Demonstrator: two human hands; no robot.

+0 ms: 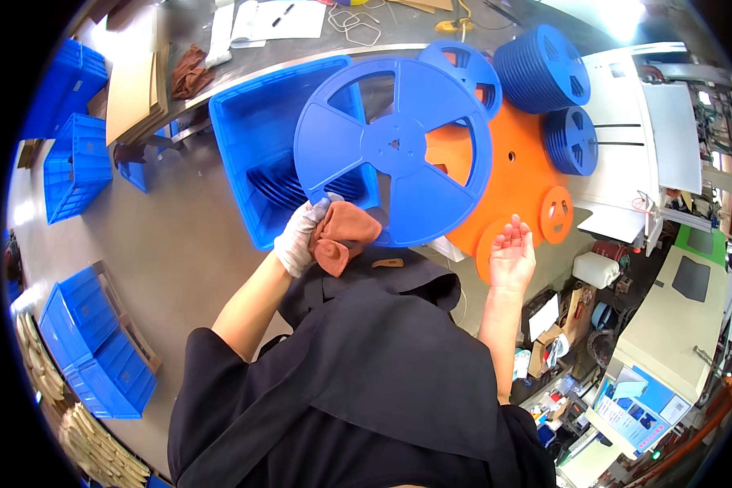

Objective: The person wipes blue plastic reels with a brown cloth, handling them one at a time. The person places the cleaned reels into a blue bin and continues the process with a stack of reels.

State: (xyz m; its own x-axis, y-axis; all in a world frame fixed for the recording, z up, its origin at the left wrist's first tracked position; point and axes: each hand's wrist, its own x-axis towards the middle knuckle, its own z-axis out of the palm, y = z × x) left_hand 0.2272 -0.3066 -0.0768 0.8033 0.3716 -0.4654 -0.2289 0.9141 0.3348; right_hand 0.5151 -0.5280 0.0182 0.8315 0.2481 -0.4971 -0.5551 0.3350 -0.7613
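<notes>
My left hand (299, 244), in a whitish glove, grips the lower left rim of a large blue plastic reel (431, 98). A brown cloth (346, 232) is bunched in the same hand, against the reel's lower edge. The reel is tilted face toward me and partly covers a blue crate (244, 146) with several blue reels (281, 191) in it. My bare right hand (512, 256) holds nothing; its fingers are stretched out, right of the reel and close to an orange round plate (537, 150).
Beyond the plate stand a tall stack of blue reels (537, 73) and a shorter stack (573, 142). A smaller orange disc (555, 215) shows at the plate's right edge. The grey table (431, 32) lies ahead. Blue crates (98, 350) stand on the floor at left.
</notes>
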